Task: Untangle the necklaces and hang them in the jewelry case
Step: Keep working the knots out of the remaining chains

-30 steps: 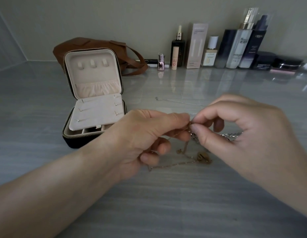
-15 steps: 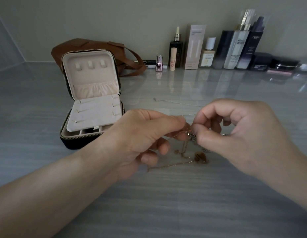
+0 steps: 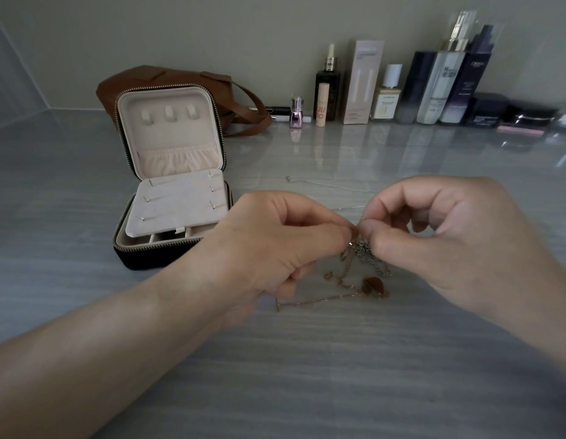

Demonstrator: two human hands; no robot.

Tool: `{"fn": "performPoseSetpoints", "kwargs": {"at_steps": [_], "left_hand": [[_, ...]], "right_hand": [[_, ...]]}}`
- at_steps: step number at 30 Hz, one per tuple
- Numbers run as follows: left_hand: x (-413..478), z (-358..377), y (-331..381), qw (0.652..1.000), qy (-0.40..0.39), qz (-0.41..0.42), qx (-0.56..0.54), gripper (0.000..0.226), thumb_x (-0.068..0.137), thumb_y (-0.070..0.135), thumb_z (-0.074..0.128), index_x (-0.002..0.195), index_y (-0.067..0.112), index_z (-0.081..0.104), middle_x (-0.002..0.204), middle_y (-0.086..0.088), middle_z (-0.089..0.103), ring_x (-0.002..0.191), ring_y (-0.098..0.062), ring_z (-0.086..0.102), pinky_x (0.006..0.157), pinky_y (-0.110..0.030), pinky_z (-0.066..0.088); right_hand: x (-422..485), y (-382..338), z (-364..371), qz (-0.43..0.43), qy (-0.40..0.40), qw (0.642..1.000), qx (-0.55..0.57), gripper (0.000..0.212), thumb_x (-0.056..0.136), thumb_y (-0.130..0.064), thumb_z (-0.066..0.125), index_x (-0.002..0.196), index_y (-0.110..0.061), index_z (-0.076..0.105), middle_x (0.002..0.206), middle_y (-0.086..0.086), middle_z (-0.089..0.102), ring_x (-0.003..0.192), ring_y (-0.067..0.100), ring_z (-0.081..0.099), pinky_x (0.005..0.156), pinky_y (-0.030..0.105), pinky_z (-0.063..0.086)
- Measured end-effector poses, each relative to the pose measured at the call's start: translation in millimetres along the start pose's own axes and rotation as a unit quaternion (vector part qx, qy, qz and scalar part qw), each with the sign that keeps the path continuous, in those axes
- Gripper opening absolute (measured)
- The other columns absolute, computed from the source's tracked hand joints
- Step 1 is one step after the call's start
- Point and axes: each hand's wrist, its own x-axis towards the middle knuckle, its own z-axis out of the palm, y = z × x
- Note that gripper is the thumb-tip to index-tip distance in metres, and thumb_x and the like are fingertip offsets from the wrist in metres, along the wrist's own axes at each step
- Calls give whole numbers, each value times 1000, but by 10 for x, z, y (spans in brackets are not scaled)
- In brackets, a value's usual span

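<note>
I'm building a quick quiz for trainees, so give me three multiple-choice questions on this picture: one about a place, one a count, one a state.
1. The jewelry case stands: A) left of the left hand B) right of the right hand C) between the hands
2. Hooks in its lid: A) one B) three C) six
3. The tangled necklaces are: A) hung in the case B) pinched by both hands C) lying untouched

Answers: A, the case sits beyond the left hand; B, three hooks in a row; B, left hand and right hand pinch the knot.
</note>
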Motion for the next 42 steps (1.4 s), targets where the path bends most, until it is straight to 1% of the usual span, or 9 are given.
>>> {"fn": "performPoseSetpoints", "kwargs": {"at_steps": [10, 14, 20, 24, 27, 29, 32, 37, 42], "left_hand": [[6, -19, -12, 999, -2, 44, 26, 6, 59, 13, 68, 58, 18, 67, 48, 1, 52, 40, -9, 42, 34, -15, 30], [0, -18, -15, 998, -3, 50, 39, 9, 63, 8, 69, 63, 16, 65, 49, 2, 52, 38, -6, 42, 33, -16, 31], [-22, -23, 7, 991, 17, 87, 97, 15, 68, 12, 77, 65, 16, 63, 55, 5, 58, 29, -5, 40, 33, -16, 32], [-34, -20, 29, 988, 34, 98, 118, 22, 58, 24, 81, 66, 15, 63, 56, 2, 57, 29, -5, 40, 34, -15, 32], [-10, -20, 10, 993, 26, 63, 98, 17, 61, 21, 77, 72, 15, 64, 57, 2, 57, 33, -8, 42, 35, -18, 33], [-2, -19, 5, 997, 13, 32, 68, 15, 62, 20, 70, 75, 14, 67, 55, 0, 56, 39, -11, 44, 37, -21, 35], [13, -29, 15, 999, -13, -27, -12, 14, 78, 10, 56, 83, 5, 69, 59, -4, 57, 42, -13, 46, 37, -20, 34], [28, -35, 16, 983, -116, -130, -52, 24, 90, 12, 50, 101, -1, 67, 52, -5, 56, 38, -10, 41, 34, -14, 31], [12, -40, 48, 954, -190, -202, -112, 24, 77, 24, 54, 81, 4, 68, 47, 1, 47, 34, -6, 33, 33, -12, 21]], "right_hand": [[6, 33, -13, 32, -4, 999, 31, 6, 63, -24, 67, 58, -20, 67, 53, -12, 62, 48, 0, 53, 45, 5, 35], [11, 46, -14, 54, -6, 996, 69, 9, 61, -28, 66, 69, -26, 70, 59, -4, 68, 48, 1, 55, 47, 11, 41], [32, 69, -6, 74, 2, 993, 96, 10, 60, -31, 77, 66, -26, 70, 53, -13, 62, 44, 0, 51, 47, 8, 37], [55, 119, -12, 102, -1, 986, 132, 9, 57, -26, 68, 66, -26, 72, 62, 3, 68, 58, 11, 59, 62, 27, 47], [54, 85, -30, 121, -10, 976, 181, 6, 57, -18, 76, 59, -21, 72, 59, 6, 67, 58, 17, 60, 53, 21, 47], [57, 69, -44, 131, -13, 968, 215, 7, 57, -15, 66, 59, -19, 72, 62, 7, 70, 64, 23, 66, 57, 24, 50], [59, 57, -51, 137, -19, 964, 227, 11, 59, -11, 63, 60, -17, 72, 61, 10, 70, 65, 19, 69, 67, 31, 50], [64, 57, -49, 133, -33, 964, 228, 14, 65, -8, 74, 60, -21, 72, 59, 9, 68, 62, 14, 66, 64, 28, 51], [62, 70, -46, 136, -45, 961, 236, 11, 60, -16, 64, 61, -23, 73, 60, 9, 69, 60, 13, 66, 60, 25, 52]]}}
